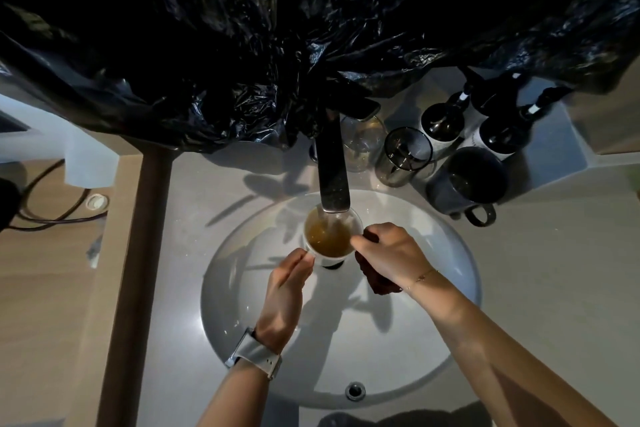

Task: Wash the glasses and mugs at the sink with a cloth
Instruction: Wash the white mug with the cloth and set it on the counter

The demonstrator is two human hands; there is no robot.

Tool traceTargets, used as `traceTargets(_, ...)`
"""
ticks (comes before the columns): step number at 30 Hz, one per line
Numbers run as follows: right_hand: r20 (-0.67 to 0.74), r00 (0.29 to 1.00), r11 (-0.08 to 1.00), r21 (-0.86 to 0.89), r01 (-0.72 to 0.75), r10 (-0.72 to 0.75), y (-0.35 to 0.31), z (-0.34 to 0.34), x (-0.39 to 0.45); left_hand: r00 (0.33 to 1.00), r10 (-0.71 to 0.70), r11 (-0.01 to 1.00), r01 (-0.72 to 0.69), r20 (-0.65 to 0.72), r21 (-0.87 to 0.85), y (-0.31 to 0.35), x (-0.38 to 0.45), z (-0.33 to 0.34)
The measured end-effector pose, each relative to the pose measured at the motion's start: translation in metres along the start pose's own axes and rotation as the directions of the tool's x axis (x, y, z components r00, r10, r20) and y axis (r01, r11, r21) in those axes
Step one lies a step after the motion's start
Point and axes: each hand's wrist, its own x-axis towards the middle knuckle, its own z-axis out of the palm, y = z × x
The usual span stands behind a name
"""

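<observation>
A white mug (330, 236) holding brownish liquid sits under the dark faucet spout (333, 170), with water running into it, over the round white sink (450, 288). My left hand (285, 295) grips the mug at its near left side. My right hand (389, 253) holds a dark red cloth (375, 279) against the mug's right rim. On the counter behind the sink stand a clear glass (362, 144), a smoked glass (405, 158) and a dark mug (467, 184).
Two dark pump bottles (446, 125) stand at the back right. Black plastic sheeting (277, 28) hangs over the back wall above the faucet. A wooden ledge with cables (52, 211) lies to the left. The overflow hole (355, 390) is at the sink's near edge.
</observation>
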Motion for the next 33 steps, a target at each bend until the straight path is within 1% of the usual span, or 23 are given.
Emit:
traceTargets(4, -0.052, 0.999, 1.0, 0.01, 0.007, -0.007, -0.001, 0.004, 0.002, 0.999, 0.009, 1.0, -0.01, 0.039, 0.022, 0.0, 0.003, -0.003)
traceTargets(6, -0.064, 0.998, 0.998, 0.063, 0.016, -0.012, -0.001, 0.005, 0.0, 1.0, 0.014, 1.0, -0.015, -0.027, -0.026, -0.001, 0.009, -0.009)
traceTargets(7, -0.072, 0.997, 0.996, 0.088, 0.024, -0.017, -0.002, 0.004, -0.001, 0.995, -0.018, 0.998, 0.011, -0.094, -0.069, -0.003, 0.015, -0.011)
traceTargets(8, -0.073, 0.997, 0.994, 0.109, 0.031, -0.023, -0.003, 0.002, -0.002, 0.985, -0.082, 0.991, 0.064, -0.152, -0.119, -0.003, 0.021, -0.012)
traceTargets(9, -0.064, 0.998, 0.992, 0.123, 0.036, -0.028, -0.004, 0.0, -0.003, 0.969, -0.172, 0.973, 0.14, -0.177, -0.182, -0.003, 0.028, -0.011)
traceTargets(10, -0.05, 0.998, 0.99, 0.133, 0.042, -0.036, -0.005, -0.001, -0.005, 0.953, -0.272, 0.936, 0.23, -0.135, -0.266, -0.003, 0.035, -0.01)
traceTargets(11, -0.035, 0.998, 0.989, 0.141, 0.049, -0.044, -0.007, -0.003, -0.007, 0.928, -0.37, 0.873, 0.334, -0.036, -0.356, -0.004, 0.042, -0.009)
traceTargets(12, -0.023, 0.998, 0.988, 0.143, 0.054, -0.051, -0.008, -0.003, -0.008, 0.888, -0.449, 0.781, 0.444, 0.1, -0.439, -0.004, 0.047, -0.008)
traceTargets(14, -0.007, 0.998, 0.988, 0.138, 0.067, -0.066, -0.009, -0.004, -0.01, 0.797, -0.49, 0.58, 0.601, 0.354, -0.55, -0.004, 0.055, -0.005)
traceTargets(15, 0.001, 0.997, 0.987, 0.143, 0.072, -0.072, -0.01, -0.004, -0.012, 0.764, -0.486, 0.49, 0.641, 0.425, -0.591, -0.002, 0.057, -0.003)
traceTargets(16, 0.01, 0.997, 0.985, 0.159, 0.073, -0.075, -0.01, -0.004, -0.014, 0.748, -0.493, 0.432, 0.654, 0.444, -0.621, 0.001, 0.058, -0.001)
traceTargets(17, 0.019, 0.997, 0.981, 0.181, 0.072, -0.077, -0.008, -0.003, -0.016, 0.752, -0.504, 0.42, 0.643, 0.425, -0.64, 0.003, 0.058, 0.002)
traceTargets(18, 0.025, 0.997, 0.977, 0.2, 0.07, -0.076, -0.005, -0.003, -0.018, 0.765, -0.511, 0.436, 0.624, 0.392, -0.648, 0.006, 0.058, 0.005)
traceTargets(20, 0.026, 0.997, 0.97, 0.234, 0.068, -0.076, 0.003, -0.004, -0.022, 0.803, -0.529, 0.517, 0.561, 0.274, -0.647, 0.007, 0.056, 0.008)
traceTargets(22, 0.017, 0.999, 0.968, 0.246, 0.046, -0.052, 0.016, -0.007, -0.027, 0.818, -0.545, 0.56, 0.517, 0.181, -0.648, 0.009, 0.054, 0.009)
traceTargets(23, 0.015, 1.0, 0.97, 0.243, 0.021, -0.025, 0.022, -0.01, -0.031, 0.837, -0.535, 0.627, 0.482, 0.112, -0.612, 0.009, 0.054, 0.008)
traceTargets(24, 0.019, 1.0, 0.967, 0.256, -0.013, 0.009, 0.029, -0.012, -0.034, 0.871, -0.491, 0.745, 0.428, 0.015, -0.512, 0.009, 0.053, 0.006)
traceTargets(25, 0.025, 0.999, 0.956, 0.292, -0.041, 0.035, 0.035, -0.014, -0.037, 0.912, -0.403, 0.857, 0.346, -0.077, -0.382, 0.009, 0.051, 0.005)
traceTargets(26, 0.032, 0.998, 0.944, 0.323, -0.064, 0.056, 0.043, -0.015, -0.04, 0.942, -0.301, 0.931, 0.258, -0.145, -0.259, 0.006, 0.05, 0.003)
traceTargets(27, 0.025, 0.998, 0.942, 0.328, -0.068, 0.063, 0.049, -0.016, -0.042, 0.956, -0.22, 0.969, 0.19, -0.193, -0.159, 0.002, 0.05, 0.001)
traceTargets(30, -0.039, 0.998, 0.969, 0.241, -0.044, 0.055, 0.065, -0.017, -0.043, 0.963, -0.049, 0.994, 0.073, -0.267, 0.079, -0.005, 0.049, -0.009)
traceTargets(31, -0.039, 0.997, 0.966, 0.256, -0.048, 0.06, 0.069, -0.018, -0.044, 0.963, 0.011, 0.985, 0.036, -0.271, 0.171, -0.005, 0.05, -0.011)
traceTargets(33, -0.027, 0.997, 0.948, 0.312, -0.064, 0.076, 0.076, -0.021, -0.043, 0.953, 0.117, 0.928, -0.005, -0.278, 0.374, -0.007, 0.053, -0.013)
